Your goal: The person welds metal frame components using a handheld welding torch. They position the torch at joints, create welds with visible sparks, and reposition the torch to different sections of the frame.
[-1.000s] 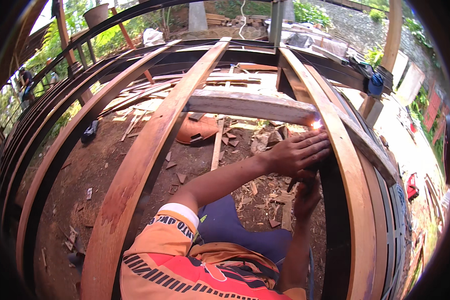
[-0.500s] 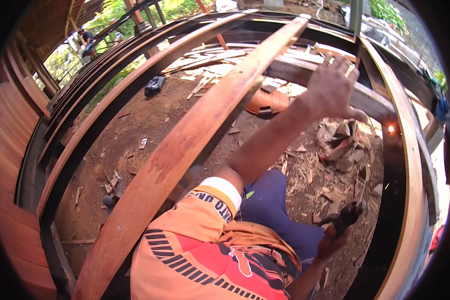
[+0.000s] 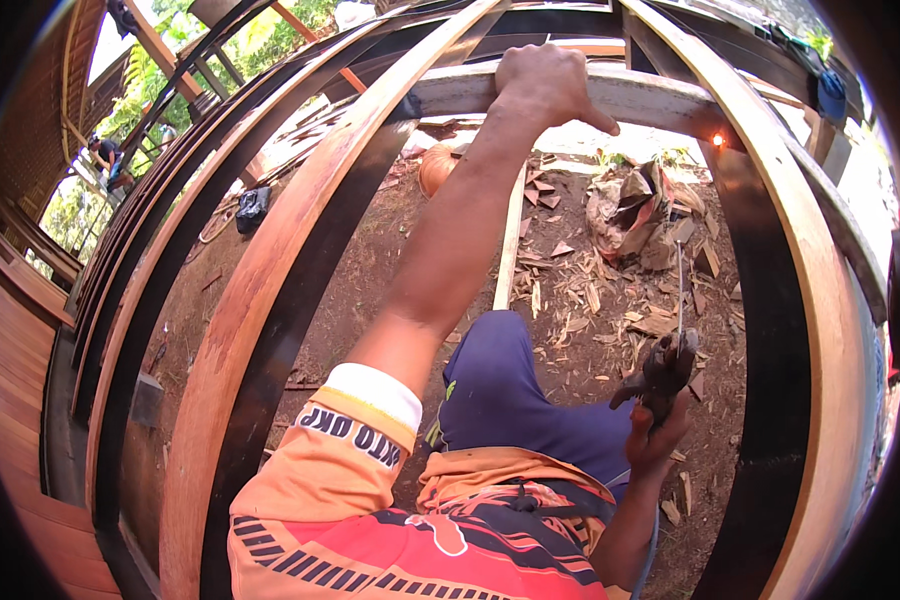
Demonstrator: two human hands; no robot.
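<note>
Down on the right, their right hand is wrapped round a welding electrode holder, rod aimed up and away. Further out, the left hand hooks over the weathered crossbar, thumb out; it runs left-to-right between two joists. Glowing spot at its right end, so probably part-welded; left end, can't tell.
</note>
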